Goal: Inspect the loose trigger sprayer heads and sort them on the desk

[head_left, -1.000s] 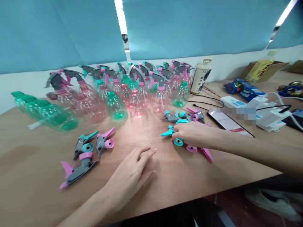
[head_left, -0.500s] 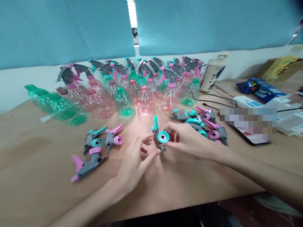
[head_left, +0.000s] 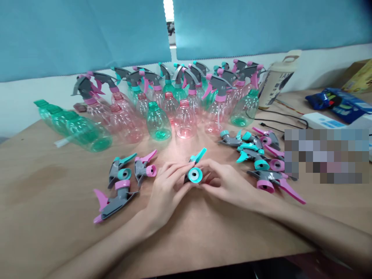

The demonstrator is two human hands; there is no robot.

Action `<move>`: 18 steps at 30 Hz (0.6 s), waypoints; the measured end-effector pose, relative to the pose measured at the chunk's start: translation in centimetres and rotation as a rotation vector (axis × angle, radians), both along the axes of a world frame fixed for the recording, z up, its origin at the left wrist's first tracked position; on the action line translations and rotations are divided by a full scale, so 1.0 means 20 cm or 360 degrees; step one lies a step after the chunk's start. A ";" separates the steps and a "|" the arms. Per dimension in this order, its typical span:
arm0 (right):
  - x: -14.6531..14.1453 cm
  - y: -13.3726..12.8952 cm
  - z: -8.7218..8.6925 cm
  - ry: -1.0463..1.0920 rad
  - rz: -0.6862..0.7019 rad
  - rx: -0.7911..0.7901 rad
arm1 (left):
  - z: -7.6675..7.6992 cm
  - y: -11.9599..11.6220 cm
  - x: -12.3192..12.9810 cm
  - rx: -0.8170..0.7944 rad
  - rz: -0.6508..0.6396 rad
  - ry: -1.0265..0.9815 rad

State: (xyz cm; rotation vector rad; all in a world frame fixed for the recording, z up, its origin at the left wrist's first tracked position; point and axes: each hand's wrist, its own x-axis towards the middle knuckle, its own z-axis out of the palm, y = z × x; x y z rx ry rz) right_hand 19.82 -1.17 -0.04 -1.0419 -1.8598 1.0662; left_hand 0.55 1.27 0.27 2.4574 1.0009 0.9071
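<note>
A grey and teal trigger spray head [head_left: 195, 175] is held over the table, its round cap opening facing me and its teal trigger pointing up and right. My left hand [head_left: 168, 190] has its fingers and thumb closed on the left side of this spray head. From the right, my right hand [head_left: 229, 184] pinches around the teal cap with thumb and forefinger. Left of my hands lie a teal spray head [head_left: 117, 173] and two pink ones, the larger [head_left: 116, 203] nearest me. To the right is a loose pile of teal and pink spray heads [head_left: 269, 176].
Clear green and pink bottles stand in rows at the back, such as an open green bottle [head_left: 159, 122] and an open pink bottle [head_left: 185, 120]. Several others carry spray heads. Green bottles [head_left: 78, 126] lean at left. A tumbler [head_left: 276, 85], black cable [head_left: 290, 112] and blue packet [head_left: 337, 104] are at right.
My left hand has come in from beside the spray head and taken hold of it. The spray head has turned, its trigger now leaning right. The view has shifted slightly.
</note>
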 end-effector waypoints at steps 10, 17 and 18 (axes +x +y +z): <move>0.04 0.03 -0.01 0.0002 -0.0180 0.0036 | 0.00 0.02 0.02 0.0085 0.0125 0.0036; 0.03 -0.05 -0.02 -0.0336 -0.0292 0.0215 | 0.00 0.02 0.02 0.0073 0.0152 0.0041; 0.03 -0.06 -0.02 -0.0384 -0.0289 0.0228 | -0.01 0.02 0.02 0.0076 0.0147 0.0045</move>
